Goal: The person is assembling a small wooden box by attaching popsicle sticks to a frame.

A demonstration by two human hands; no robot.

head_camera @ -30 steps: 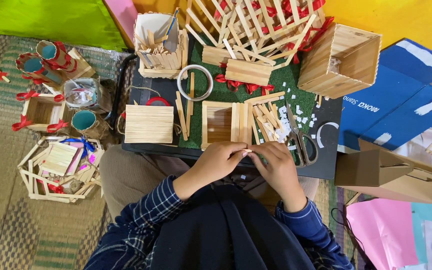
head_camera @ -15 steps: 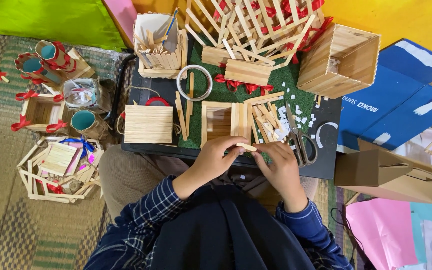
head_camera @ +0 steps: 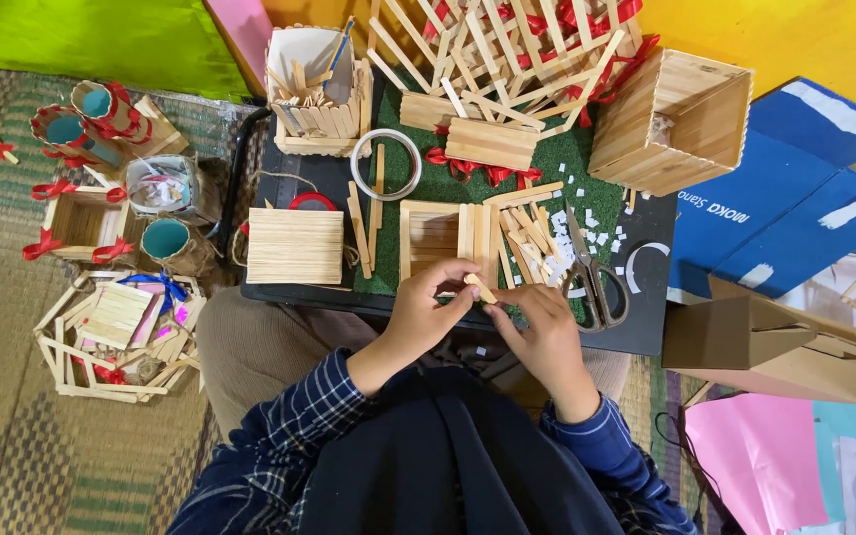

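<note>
- Now, head view: since half a second ago I see the small wooden stick piece (head_camera: 479,287) has tilted and sits between both hands, low against the open stick box (head_camera: 445,238) on the desk (head_camera: 329,178).
- Left hand (head_camera: 435,307) fingers pinch its near end.
- Right hand (head_camera: 544,332) curls beside it, fingertips touching the other end; scissors (head_camera: 594,282) lie just right.

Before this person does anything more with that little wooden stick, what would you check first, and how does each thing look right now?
1. Short wooden stick pinched by left hand and right hand: ok.
2. Open stick box just beyond the hands, unblocked: ok.
3. Scissors lying flat, blades pointing away, beside the right hand: ok.
4. Loose sticks in reach: ok.
5. Glue on the stick: cannot tell.
</note>
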